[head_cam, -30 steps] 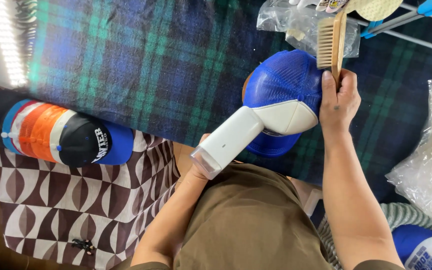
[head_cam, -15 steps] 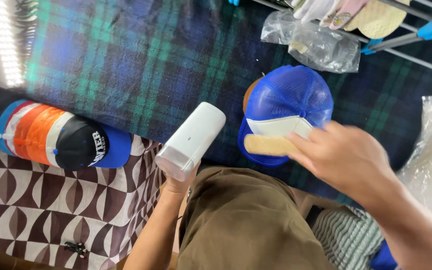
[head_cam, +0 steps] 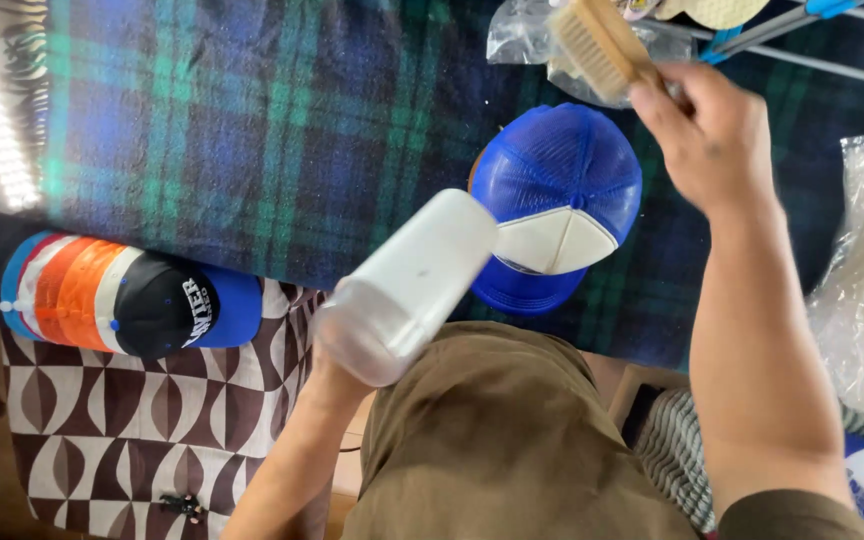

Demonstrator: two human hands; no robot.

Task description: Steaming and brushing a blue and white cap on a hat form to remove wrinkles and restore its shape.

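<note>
While blue-white mesh cap (head_cam: 557, 205) is lying on plaid cloth (head_cam: 252, 130), we're gripping wooden brush (head_cam: 597, 45) w/ right hand (head_cam: 717, 135) raised, left hand (head_cam: 337, 375) clutching white bottle (head_cam: 407, 285).

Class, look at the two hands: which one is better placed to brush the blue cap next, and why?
Likely the right hand: it holds the wooden brush just beyond the blue cap. The left hand is occupied with a white bottle.
</note>
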